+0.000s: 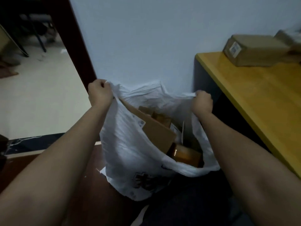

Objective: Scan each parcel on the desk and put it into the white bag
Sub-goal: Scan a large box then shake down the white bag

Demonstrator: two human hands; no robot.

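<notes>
Parcels [156, 128] already fill the white bag [127, 152], which stands on the floor in front of me, between the doorway on the left and the worktop [260, 98] on the right. Far left, through the dark red door frame [81, 46], I see a pale floor and the legs of some furniture, too dim to name. My left hand [100, 92] is clenched around the bag's left handle, fingers curled tight on the plastic, pulling it up and outward. Between my hands the mouth of the bag gapes wide. Inside it a flat brown carton [158, 133] with a printed label leans tilted against the left wall of the bag, smaller brown boxes lie behind it, and a box wrapped in shiny tape [185, 155] sits lower, toward the near side. Dark printing marks the bag's front, blurred beyond reading. My right hand [202, 102] grips the right handle the same way, closed on the bunched plastic, well apart from the left. Further right, the yellow worktop runs along the wall, its near left corner just beside the bag. At its far edge, by the wall, lies a brown cardboard parcel [254, 50] with a white label on its end, and something blurred touches it at the right border.
</notes>
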